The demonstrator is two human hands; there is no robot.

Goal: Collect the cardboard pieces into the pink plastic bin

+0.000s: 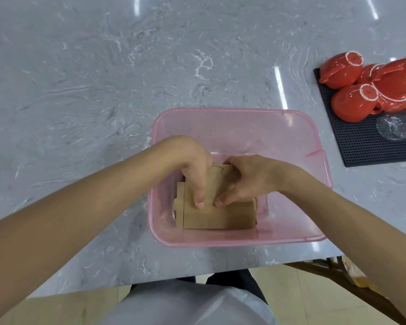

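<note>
1. Pink plastic bin (234, 118) sits on grey marbled tabletop (80, 90), near its front edge.
2. Cardboard pieces (218, 216) stacked inside bin, on its floor, toward near-left side.
3. Left hand (192, 165) reaches in from left, fingers (199, 198) curled down on top of stack, pressing or gripping it; cannot tell which.
4. Right hand (248, 179) opposite, fingers bent onto stack top, tips almost meeting the left's.
5. Red cups (356, 102) upside down on black mat (361, 146), far right, well apart from bin.
</note>
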